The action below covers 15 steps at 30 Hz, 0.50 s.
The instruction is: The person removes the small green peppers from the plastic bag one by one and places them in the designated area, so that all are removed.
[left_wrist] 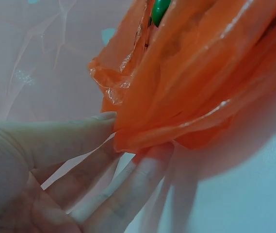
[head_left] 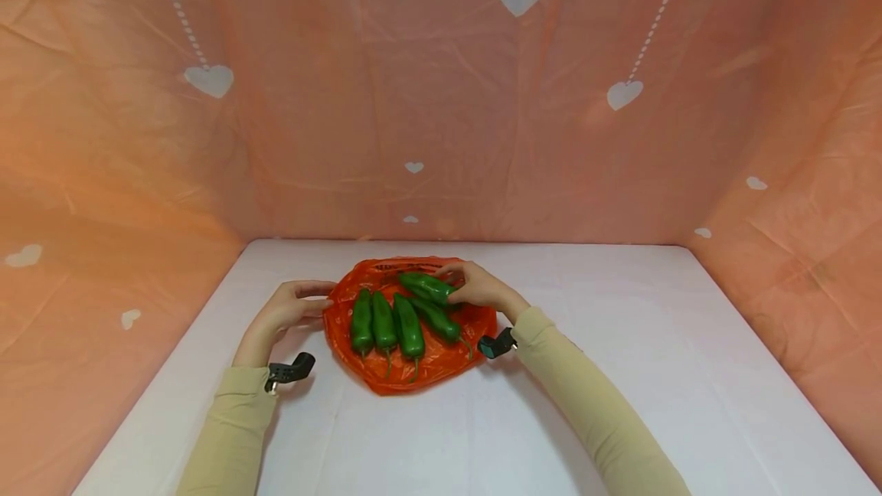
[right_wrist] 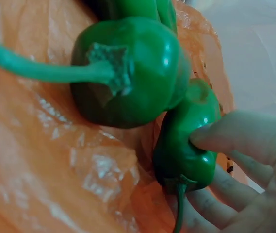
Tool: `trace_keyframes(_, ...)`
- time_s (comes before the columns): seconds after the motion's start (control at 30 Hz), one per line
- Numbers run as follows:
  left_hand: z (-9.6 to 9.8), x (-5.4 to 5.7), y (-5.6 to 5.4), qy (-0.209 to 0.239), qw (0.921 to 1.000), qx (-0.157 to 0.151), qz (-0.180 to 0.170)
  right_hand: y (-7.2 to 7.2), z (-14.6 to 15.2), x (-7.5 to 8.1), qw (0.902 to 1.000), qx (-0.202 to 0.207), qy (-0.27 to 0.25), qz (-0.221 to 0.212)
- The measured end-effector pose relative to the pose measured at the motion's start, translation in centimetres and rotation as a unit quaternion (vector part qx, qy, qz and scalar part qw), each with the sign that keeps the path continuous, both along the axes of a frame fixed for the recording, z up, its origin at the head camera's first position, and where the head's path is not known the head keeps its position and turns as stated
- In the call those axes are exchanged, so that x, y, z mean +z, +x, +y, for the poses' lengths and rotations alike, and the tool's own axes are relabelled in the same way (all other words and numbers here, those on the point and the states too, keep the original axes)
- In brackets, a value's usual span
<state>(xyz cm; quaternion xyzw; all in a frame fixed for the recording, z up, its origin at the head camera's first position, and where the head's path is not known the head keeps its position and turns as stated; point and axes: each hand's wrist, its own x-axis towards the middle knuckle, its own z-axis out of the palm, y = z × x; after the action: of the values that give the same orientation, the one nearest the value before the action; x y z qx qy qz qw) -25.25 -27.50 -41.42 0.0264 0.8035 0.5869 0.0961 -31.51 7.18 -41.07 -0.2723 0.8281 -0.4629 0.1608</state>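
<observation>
An orange plastic bag lies spread on the white table, with several long green peppers on it. My left hand is at the bag's left edge; in the left wrist view the thumb and fingers pinch the bag's fold. On the other side, my right hand reaches over the bag and holds the farthest green pepper, thumb on top and fingers beneath it. Beside that one, another pepper points its curved stem toward the right wrist camera. Three more peppers lie side by side at the left.
The white table extends around the bag on all sides. Orange-pink cloth printed with white hearts rises behind the table and along both sides. Each wrist carries a small black camera.
</observation>
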Motion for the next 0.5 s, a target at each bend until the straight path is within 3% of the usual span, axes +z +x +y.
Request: trace_keyframes(0.5,0.02,-0.31,-0.14,-0.028,0.9995,0.007,0.011,-0.29,0.2,-0.38,0.9979,-0.008,-0.063,-0.016)
